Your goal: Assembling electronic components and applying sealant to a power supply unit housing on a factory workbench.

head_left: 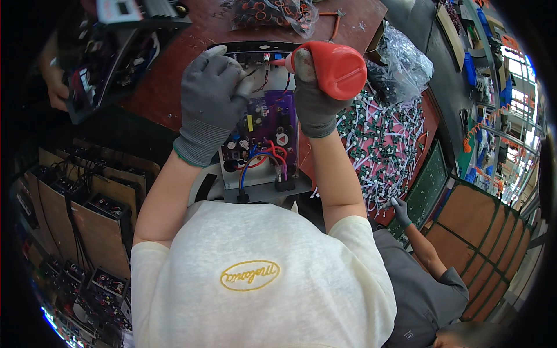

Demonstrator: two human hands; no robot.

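In front of me an electronic device with an open metal case (231,178) holds a purple circuit board (268,126) with blue, red and black wires. My left hand (212,95), in a grey glove, is closed at the case's far panel (255,46). A thin dark tip shows by its thumb, too small to name. My right hand (315,101), also gloved, grips a red squeeze bottle (343,72) tilted on its side. The bottle's narrow nozzle points left at a small white-and-red connector (267,57) with a twisted wire pair, just inside the panel.
On the red table (165,87), many small green boards with white cables (380,145) lie to the right. Plastic bags (406,61), orange-handled pliers (336,23) and bagged parts (261,14) sit beyond. Another person's hand (56,90) holds a device at left; a co-worker's gloved hand (400,211) reaches in at right.
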